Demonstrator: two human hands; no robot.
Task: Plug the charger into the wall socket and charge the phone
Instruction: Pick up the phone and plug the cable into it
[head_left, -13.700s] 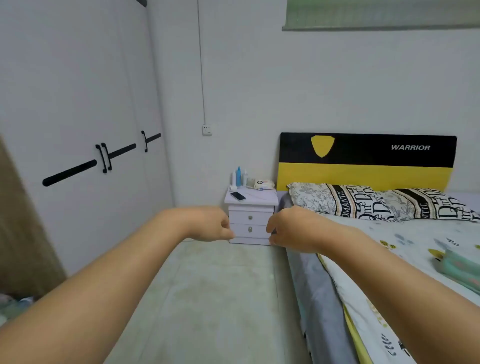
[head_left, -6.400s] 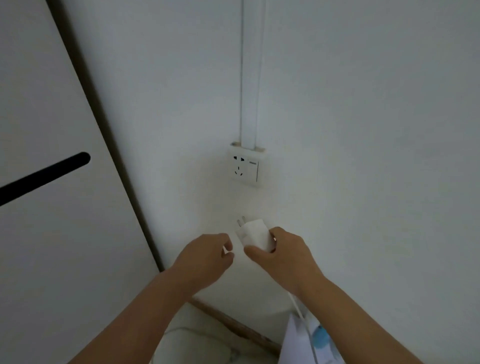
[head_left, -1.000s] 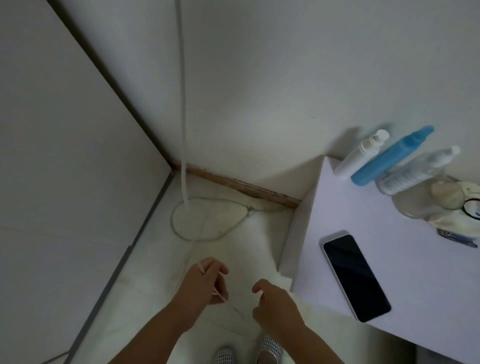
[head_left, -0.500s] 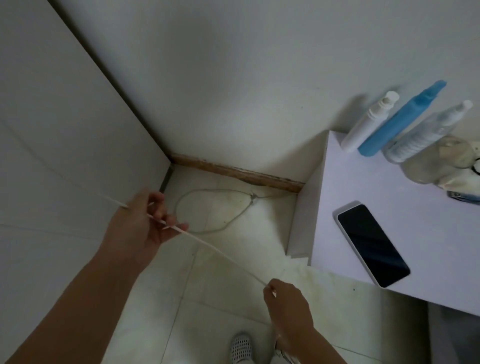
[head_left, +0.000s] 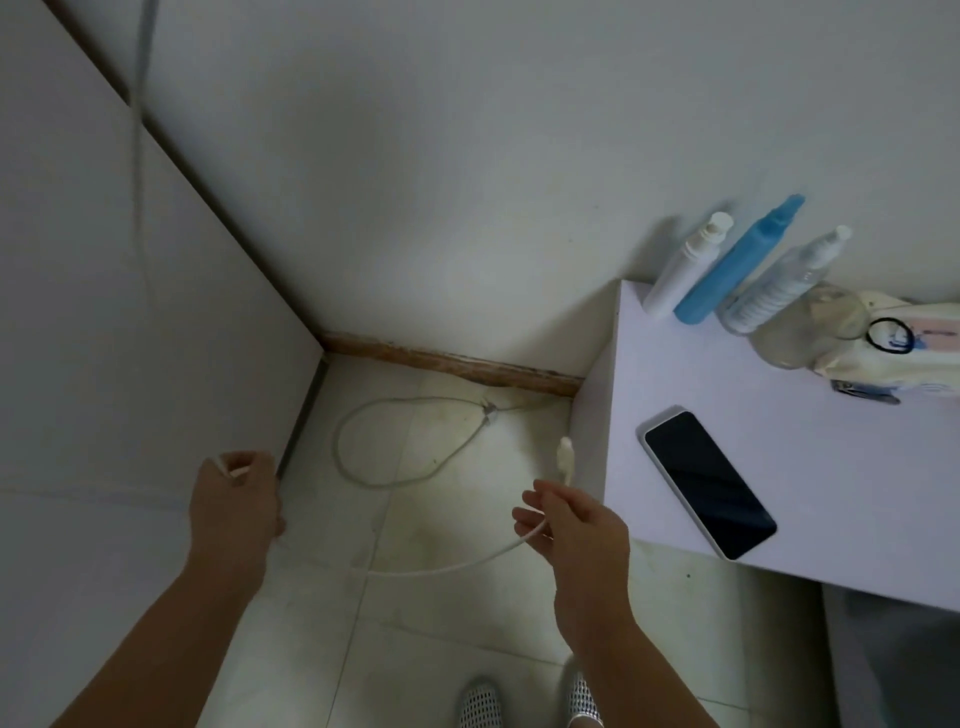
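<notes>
A thin white charging cable (head_left: 441, 567) sags between my two hands above the floor. My left hand (head_left: 234, 506) is closed around the cable near the wardrobe's edge. My right hand (head_left: 576, 525) pinches the cable close to its end, and the connector (head_left: 565, 451) sticks up above my fingers beside the nightstand. The cable rises blurred along the wardrobe toward the top left. The phone (head_left: 709, 483), black screen up, lies on the white nightstand (head_left: 841, 499) to the right of my right hand. The wall socket and the charger plug are out of view.
Three bottles (head_left: 743, 265) and a pouch (head_left: 883, 353) with a black hair tie stand at the nightstand's back. A second grey cable loop (head_left: 384, 441) lies on the tiled floor by the skirting. The white wardrobe (head_left: 104, 338) fills the left. My shoes (head_left: 530, 701) show at the bottom.
My hands have slid along the cable. The right hand rose toward the nightstand and now holds the cable's end with the connector showing. The taut cable has gone slack.
</notes>
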